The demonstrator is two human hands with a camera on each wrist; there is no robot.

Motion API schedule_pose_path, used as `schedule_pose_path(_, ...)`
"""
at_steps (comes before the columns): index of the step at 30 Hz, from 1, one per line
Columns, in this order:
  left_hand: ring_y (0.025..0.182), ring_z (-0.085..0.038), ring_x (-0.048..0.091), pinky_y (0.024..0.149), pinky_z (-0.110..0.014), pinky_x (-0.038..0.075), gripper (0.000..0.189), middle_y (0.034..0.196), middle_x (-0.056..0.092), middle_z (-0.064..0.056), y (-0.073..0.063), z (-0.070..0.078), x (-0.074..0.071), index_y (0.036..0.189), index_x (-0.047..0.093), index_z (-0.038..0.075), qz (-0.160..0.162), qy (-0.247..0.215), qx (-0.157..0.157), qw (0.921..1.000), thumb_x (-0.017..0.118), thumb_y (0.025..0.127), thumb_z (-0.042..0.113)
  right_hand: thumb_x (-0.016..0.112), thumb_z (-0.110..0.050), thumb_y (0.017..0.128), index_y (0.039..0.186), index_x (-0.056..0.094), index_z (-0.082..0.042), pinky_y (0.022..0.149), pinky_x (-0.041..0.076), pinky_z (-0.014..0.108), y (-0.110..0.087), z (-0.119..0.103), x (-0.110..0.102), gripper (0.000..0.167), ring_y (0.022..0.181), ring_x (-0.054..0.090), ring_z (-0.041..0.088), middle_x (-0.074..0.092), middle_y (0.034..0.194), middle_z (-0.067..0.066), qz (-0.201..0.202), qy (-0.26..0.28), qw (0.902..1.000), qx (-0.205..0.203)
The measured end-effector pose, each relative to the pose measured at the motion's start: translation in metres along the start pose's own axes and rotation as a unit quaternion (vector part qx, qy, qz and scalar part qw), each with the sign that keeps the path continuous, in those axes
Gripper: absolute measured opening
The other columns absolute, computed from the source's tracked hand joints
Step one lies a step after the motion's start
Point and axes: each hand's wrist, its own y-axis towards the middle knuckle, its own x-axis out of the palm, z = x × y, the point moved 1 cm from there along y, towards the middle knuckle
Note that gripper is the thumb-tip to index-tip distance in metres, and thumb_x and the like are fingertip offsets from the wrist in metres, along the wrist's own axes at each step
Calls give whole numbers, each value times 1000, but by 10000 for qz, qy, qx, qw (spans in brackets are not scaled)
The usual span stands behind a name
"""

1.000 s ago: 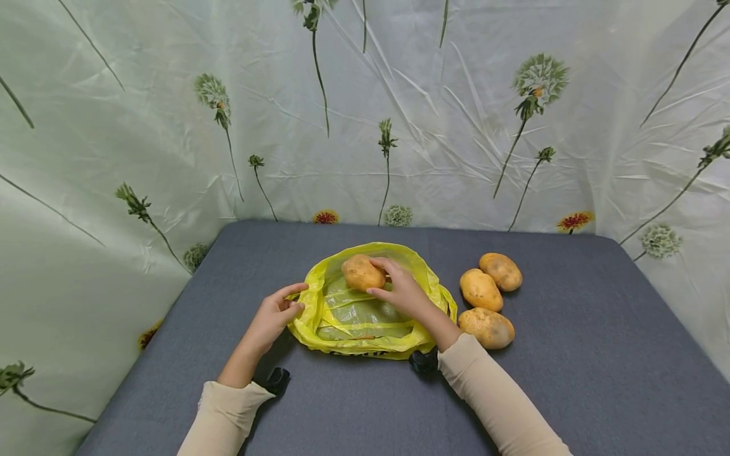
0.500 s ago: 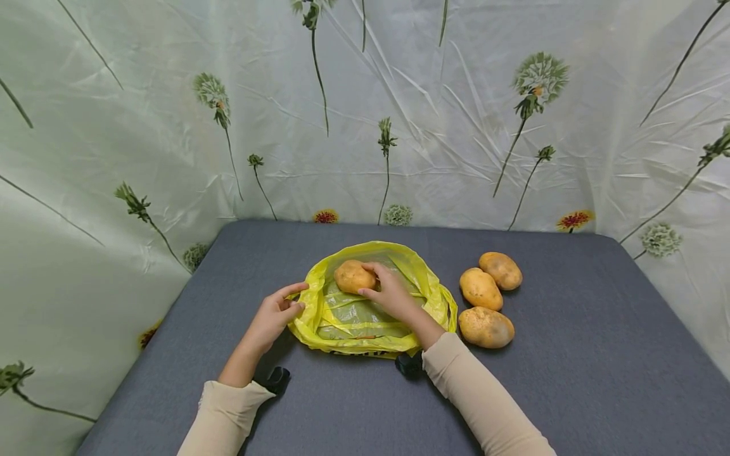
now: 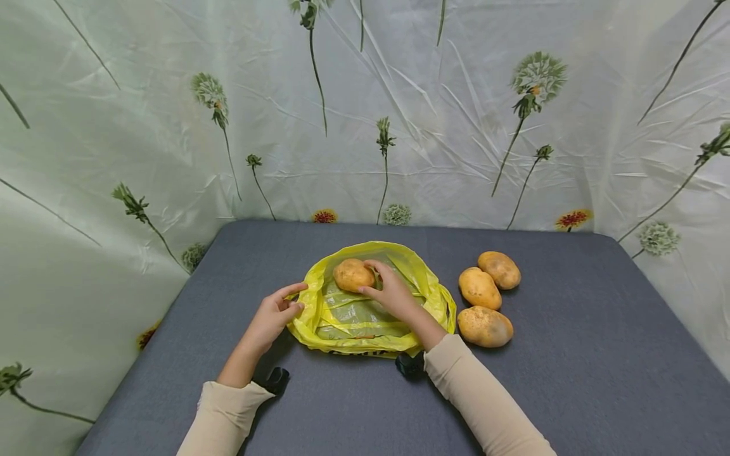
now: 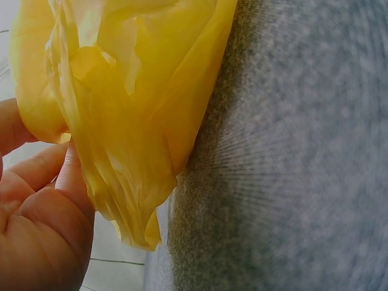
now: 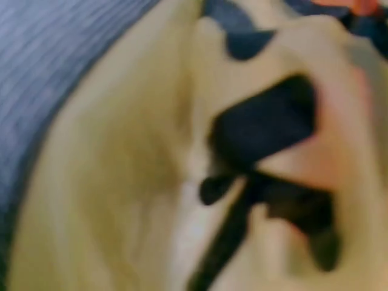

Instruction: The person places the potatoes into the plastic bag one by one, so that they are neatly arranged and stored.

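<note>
A yellow plastic bag (image 3: 367, 345) lies on the table with its mouth spread wide. My left hand (image 3: 272, 320) holds the bag's left rim between thumb and fingers; the left wrist view shows the bag's crumpled edge (image 4: 127, 163) there. Inside the mouth, toward its far left side, my right hand (image 3: 393, 291) grips a potato (image 3: 352, 275) by its right end. In the right wrist view the bag's printed side (image 5: 139, 151) fills most of the blurred picture, and the potato is not visible there.
To the right of the bag, a far potato (image 3: 499, 270), a middle potato (image 3: 480, 288) and a near potato (image 3: 485, 326) lie close together on the grey table (image 3: 582, 342). A flower-patterned curtain (image 3: 456, 114) hangs behind the table and along its left side.
My right hand has moved a little left with the potato, mostly in the first half second, and has stayed nearly still since. The left hand keeps its place at the rim.
</note>
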Motion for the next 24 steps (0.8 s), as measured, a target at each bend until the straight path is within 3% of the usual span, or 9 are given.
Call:
schedule_pose_path(9, 66, -13, 46, 55, -24, 41, 41, 81, 50, -10, 0, 0, 0, 129, 45, 1, -4, -56, -74, 10000, 54, 89, 4, 66, -15, 82, 130, 42, -2, 96, 31, 43, -8, -11, -14, 55, 121, 37, 30, 43, 130, 11, 15, 347, 9988, -336)
schedule_pose_path(14, 66, -13, 46, 55, -24, 41, 40, 81, 50, -10, -1, 2, 0, 128, 46, 1, 1, -11, -54, 10000, 54, 88, 4, 67, -20, 81, 131, 44, -9, 95, 33, 39, -17, -14, -24, 56, 119, 40, 24, 45, 130, 6, 143, 197, 9986, -463)
schedule_pose_path(18, 66, -13, 46, 55, -24, 41, 40, 81, 50, -11, -2, 3, 0, 127, 47, 0, 2, -42, -6, 10000, 55, 88, 4, 67, -22, 81, 131, 45, -12, 93, 35, 43, -26, -14, -33, 56, 117, 42, 24, 46, 129, 6, 285, 52, 9975, -642)
schedule_pose_path(24, 66, -13, 46, 55, -24, 41, 39, 82, 50, -11, -1, 1, 0, 127, 47, 0, -23, -21, 66, 10000, 54, 88, 4, 69, -18, 80, 128, 47, -8, 92, 36, 45, -40, -16, -48, 55, 116, 44, 24, 48, 127, 8, 593, -156, 9926, -1052)
